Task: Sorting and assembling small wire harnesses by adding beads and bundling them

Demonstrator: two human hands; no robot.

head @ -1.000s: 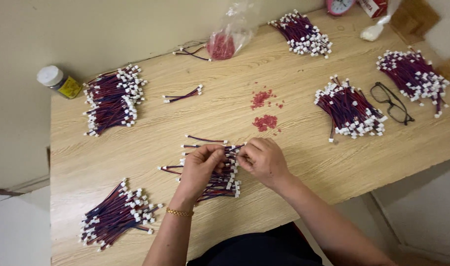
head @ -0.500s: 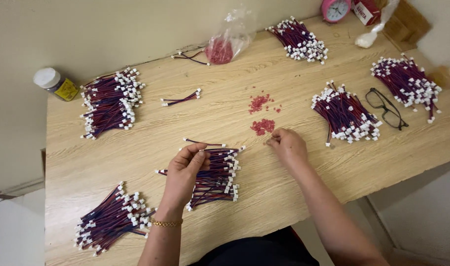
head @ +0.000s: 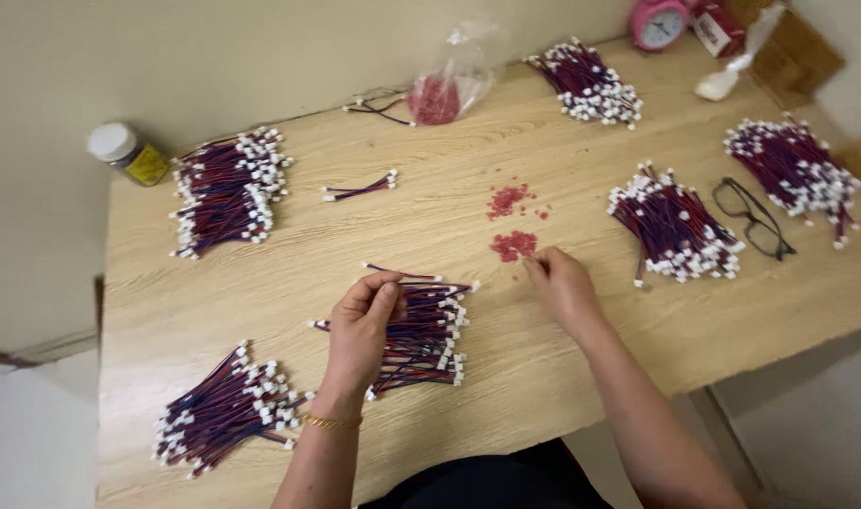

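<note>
My left hand (head: pixel 362 325) pinches the ends of a few red-and-dark wires from the wire bundle (head: pixel 421 332) lying in front of me; each wire has white connectors. My right hand (head: pixel 560 286) rests on the wooden table (head: pixel 289 283), its fingertips touching the nearer small pile of red bits (head: pixel 513 244). A second patch of red bits (head: pixel 508 199) lies just beyond it. Whether the right fingers hold a bit is hidden.
More wire bundles lie at the near left (head: pixel 225 407), far left (head: pixel 228 189), far middle (head: pixel 586 82), right (head: pixel 675 226) and far right (head: pixel 796 172). Glasses (head: pixel 753 218), a plastic bag of red bits (head: pixel 444 90), a jar (head: pixel 127 153), a pink clock (head: pixel 660 23).
My right hand left the wire bundle and moved right and away to the red bits. My left hand stayed on the wires.
</note>
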